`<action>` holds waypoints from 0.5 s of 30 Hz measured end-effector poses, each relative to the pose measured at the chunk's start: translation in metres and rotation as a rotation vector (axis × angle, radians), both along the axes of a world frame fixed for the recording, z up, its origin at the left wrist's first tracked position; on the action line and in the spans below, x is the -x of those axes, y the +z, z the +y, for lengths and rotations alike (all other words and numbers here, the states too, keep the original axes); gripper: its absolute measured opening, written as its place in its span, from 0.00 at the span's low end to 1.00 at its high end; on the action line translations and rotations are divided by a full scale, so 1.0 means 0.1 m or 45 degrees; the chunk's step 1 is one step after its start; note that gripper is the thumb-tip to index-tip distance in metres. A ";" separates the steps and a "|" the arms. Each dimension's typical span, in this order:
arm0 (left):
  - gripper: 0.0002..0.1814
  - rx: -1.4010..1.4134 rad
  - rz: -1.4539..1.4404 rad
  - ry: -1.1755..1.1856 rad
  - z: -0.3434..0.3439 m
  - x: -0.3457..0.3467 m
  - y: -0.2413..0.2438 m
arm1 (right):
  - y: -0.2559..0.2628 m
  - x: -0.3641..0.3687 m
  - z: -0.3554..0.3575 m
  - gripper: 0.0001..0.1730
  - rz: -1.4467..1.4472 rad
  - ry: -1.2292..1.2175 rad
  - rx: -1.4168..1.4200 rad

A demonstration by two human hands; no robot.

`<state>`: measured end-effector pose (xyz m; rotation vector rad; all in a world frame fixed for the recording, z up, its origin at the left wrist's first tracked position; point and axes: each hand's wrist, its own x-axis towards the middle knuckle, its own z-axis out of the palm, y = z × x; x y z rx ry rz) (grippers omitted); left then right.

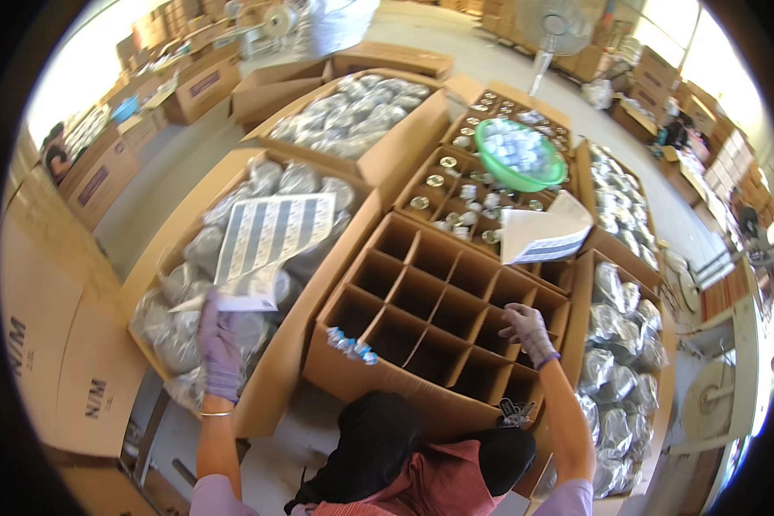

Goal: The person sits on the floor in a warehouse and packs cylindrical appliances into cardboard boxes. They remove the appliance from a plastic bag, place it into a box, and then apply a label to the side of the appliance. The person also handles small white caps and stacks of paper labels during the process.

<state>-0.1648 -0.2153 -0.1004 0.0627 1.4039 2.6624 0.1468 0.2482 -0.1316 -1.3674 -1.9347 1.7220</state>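
Observation:
My left hand, in a thin purple glove, grips the lower edge of a printed label sheet. The sheet is over a carton of plastic-wrapped rounded containers and its lower end curls. Above the right part of a carton with cardboard dividers is my gloved right hand, fingers bent towards each other. Whether anything small is between them is too blurred to tell. The compartments below are dark inside, and their bottoms are hard to see. Small blue-and-white pieces cling to this carton's near left rim.
Beyond the divided carton, another holds metal-topped containers and bears a green basin of small white-and-blue packets. A second printed sheet lies nearby. Wrapped containers fill a carton at right. A pedestal fan and other people are farther off.

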 end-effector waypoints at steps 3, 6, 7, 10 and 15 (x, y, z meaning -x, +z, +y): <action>0.21 0.005 0.266 0.010 0.33 0.52 0.44 | -0.12 -0.02 0.09 0.18 -0.017 -0.100 0.015; 0.21 0.194 0.451 -0.257 1.35 0.87 1.04 | -0.14 -0.11 0.12 0.16 -0.011 -0.117 0.042; 0.22 0.412 0.552 -0.328 1.63 1.04 1.22 | -0.17 -0.07 0.15 0.17 -0.015 -0.065 0.029; 0.21 0.652 0.527 -0.459 2.33 1.62 1.71 | -0.31 0.12 0.20 0.18 0.022 -0.032 0.045; 0.22 0.322 1.362 0.107 3.32 1.96 2.43 | -0.25 -0.01 0.20 0.17 -0.094 0.081 -0.020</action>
